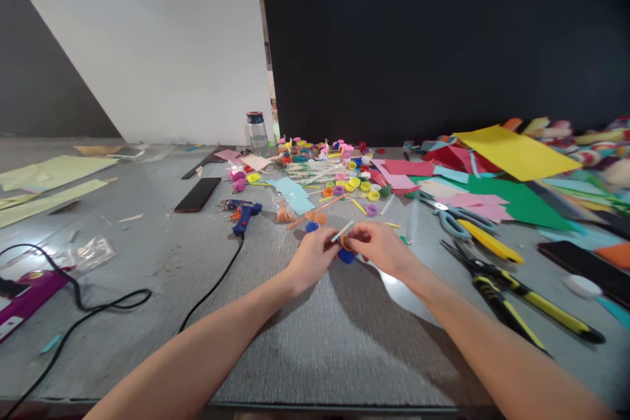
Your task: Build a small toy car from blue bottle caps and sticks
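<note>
Above the middle of the table, my left hand [315, 254] and my right hand [380, 247] meet with their fingertips pinched together. Between them is a short pale blue stick [343, 231], its lower end at my left fingertips. Just below the stick an orange piece [344, 243] shows at my right fingertips, partly covered by them. A blue bottle cap [346, 256] sits under the fingers; whether it is joined to the orange piece I cannot tell. Another blue cap [312, 227] and orange caps [317, 216] lie just beyond my left hand.
A blue glue gun [246, 211] with a black cord lies left, near a dark phone-like slab [197, 195] and a purple power strip [32, 298]. Scissors [455, 216], a yellow cutter [489, 241] and pliers [512, 295] lie right. Behind are coloured caps, paper sheets [516, 151] and a bottle [257, 134].
</note>
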`<state>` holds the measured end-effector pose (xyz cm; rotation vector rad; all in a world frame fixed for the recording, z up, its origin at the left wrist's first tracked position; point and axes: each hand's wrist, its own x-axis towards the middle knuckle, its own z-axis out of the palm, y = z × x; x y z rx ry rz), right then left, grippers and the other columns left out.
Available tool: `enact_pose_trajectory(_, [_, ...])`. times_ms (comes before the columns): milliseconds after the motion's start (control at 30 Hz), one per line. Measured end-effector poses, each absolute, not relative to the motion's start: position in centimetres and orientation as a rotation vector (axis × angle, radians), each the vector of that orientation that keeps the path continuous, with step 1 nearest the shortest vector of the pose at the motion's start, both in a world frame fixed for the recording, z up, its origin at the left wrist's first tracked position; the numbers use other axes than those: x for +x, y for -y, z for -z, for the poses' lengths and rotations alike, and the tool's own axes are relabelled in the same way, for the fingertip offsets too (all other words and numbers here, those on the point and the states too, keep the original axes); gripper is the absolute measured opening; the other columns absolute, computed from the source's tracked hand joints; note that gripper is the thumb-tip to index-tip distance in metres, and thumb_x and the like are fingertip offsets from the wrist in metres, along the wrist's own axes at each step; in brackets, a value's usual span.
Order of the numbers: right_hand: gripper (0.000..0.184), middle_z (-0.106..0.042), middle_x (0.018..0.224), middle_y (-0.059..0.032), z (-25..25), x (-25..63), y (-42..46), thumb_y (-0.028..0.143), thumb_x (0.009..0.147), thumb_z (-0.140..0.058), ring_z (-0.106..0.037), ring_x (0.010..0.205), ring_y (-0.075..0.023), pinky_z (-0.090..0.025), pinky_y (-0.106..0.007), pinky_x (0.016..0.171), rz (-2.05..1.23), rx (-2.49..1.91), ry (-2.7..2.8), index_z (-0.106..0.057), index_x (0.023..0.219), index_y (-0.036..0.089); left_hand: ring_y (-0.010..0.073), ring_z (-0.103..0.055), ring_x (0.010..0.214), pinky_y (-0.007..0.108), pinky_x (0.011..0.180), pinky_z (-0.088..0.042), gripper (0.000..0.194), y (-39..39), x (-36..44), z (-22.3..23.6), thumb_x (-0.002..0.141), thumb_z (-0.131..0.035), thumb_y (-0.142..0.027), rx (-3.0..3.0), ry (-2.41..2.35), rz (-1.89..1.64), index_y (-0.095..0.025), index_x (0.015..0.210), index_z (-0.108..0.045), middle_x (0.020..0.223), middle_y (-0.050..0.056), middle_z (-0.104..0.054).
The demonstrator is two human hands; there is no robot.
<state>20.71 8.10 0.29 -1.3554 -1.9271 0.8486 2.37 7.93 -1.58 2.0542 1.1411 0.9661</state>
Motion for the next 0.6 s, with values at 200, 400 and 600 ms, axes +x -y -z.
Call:
enact_pose_trajectory(200, [0.025,-0.066,0.062,-0.0006,-0.33,20.73,-7.96,0.040,0.083,-0.061,-0.057,0.050,-0.0131,-0.041,-0.025,0.048,-0.886,-1.382,1.886,-0.064,0.072,0.019,0.0176,-0.059,0.076,0.028,0.070,-0.040,0.012,-7.77,2.41,1.56,0.087,-0.055,-0.011,2.124,-1.165,-0.966,-0.017,0.083,-0.065,0.081,0.003,-0.066])
enact_pose_trajectory(400, [0.025,-0.072,0.073,-0.0027,0.03,20.69,-8.39,0.042,0.085,-0.061,-0.061,0.053,-0.0141,-0.044,-0.025,0.049,-0.898,-1.362,1.896,-0.072,0.086,0.019,0.0184,-0.060,0.078,0.029,0.071,-0.041,0.011,-7.92,2.42,1.89,0.089,-0.057,-0.013,2.185,-1.153,-0.997,-0.018,0.084,-0.066,0.083,0.004,-0.067])
enact_pose_trajectory(600, [0.022,-0.069,0.067,-0.0024,-0.22,20.21,-7.93,0.038,0.084,-0.061,-0.058,0.054,-0.0135,-0.042,-0.024,0.050,-0.850,-1.332,1.940,-0.069,0.077,0.019,0.0166,-0.056,0.072,0.028,0.068,-0.039,0.014,-7.86,2.55,1.87,0.087,-0.055,-0.009,2.164,-1.182,-0.989,-0.017,0.078,-0.063,0.077,0.002,-0.064])
